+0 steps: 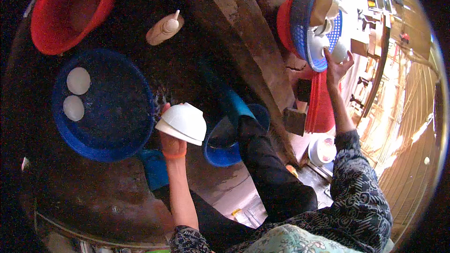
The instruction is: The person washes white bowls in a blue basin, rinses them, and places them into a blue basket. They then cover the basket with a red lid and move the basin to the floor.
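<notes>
At far left, a red tub (72,14) stands above a blue tub (77,147), inside which two loose bowls (78,81) lie near the left wall, white and rounded. A pump bottle (165,29) stands on the dark floor between the blue tub and the ledge. The left hand (172,144) grasps two stacked bowls (183,118) from beneath, mouths downward and tilted, just beside the tub's right rim. These are judged light, stiff and probably slippery if wet; material is unconfirmed, so chipping should be assumed possible. Best hold: thumb and fingers across both rims, or a palm round the foot, so that the pair cannot slide apart. Further right, a blue basin (217,159) sits low by the leg, and the long edge of the ledge (262,47) crosses diagonally; bowls carried rightward need lifting over it. On the right, a perforated basket (300,21) holds more dishes, its raised rim being the chief knocking hazard. The right hand (339,67) grips a pale bowl (341,51) between thumb and fingers at that rim. Room there is tight, with a red stack (322,107) near the forearm.
</notes>
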Motion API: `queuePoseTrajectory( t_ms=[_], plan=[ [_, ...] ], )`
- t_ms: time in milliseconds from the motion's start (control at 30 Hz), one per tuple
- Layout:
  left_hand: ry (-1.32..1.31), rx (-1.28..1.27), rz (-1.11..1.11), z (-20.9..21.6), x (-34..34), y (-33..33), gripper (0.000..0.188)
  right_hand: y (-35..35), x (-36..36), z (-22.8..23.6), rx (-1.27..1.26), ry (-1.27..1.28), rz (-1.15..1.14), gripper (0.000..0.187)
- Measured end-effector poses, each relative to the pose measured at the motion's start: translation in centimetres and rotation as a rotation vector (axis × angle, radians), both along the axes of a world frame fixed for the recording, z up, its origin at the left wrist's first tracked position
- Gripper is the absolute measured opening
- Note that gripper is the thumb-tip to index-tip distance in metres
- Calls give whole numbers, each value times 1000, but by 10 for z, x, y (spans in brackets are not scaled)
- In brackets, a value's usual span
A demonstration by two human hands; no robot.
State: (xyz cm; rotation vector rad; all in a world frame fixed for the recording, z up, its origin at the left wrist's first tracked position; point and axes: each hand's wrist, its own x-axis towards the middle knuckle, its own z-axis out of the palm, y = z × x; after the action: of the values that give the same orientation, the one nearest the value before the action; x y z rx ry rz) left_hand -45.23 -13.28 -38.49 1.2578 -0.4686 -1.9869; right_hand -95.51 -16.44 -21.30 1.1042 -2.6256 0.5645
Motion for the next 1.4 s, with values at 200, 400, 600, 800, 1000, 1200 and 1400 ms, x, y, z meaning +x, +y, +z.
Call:
queuePoseTrajectory(
  t_ms=[200,400,600,800,1000,1200,1400],
  plan=[
    [36,-122,-121,8,-7,-5,72,19,-80,-30,431,90,-373,106],
    [298,156,101,10,-11,-3,65,16,-44,-61,271,104,-187,89],
    [311,162,150,14,-13,-6,69,-4,178,-41,365,-748,475,58],
    [120,47,0,15,-11,-13,76,-29,296,-51,656,-1836,576,97],
    [100,10,-137,24,-17,-12,81,-26,276,-40,622,-1824,457,89],
    [578,188,112,22,-28,-17,67,-21,168,12,228,-1036,250,80],
    [605,333,189,24,-27,-18,63,-32,17,-1,122,-8,178,79]
  ],
)
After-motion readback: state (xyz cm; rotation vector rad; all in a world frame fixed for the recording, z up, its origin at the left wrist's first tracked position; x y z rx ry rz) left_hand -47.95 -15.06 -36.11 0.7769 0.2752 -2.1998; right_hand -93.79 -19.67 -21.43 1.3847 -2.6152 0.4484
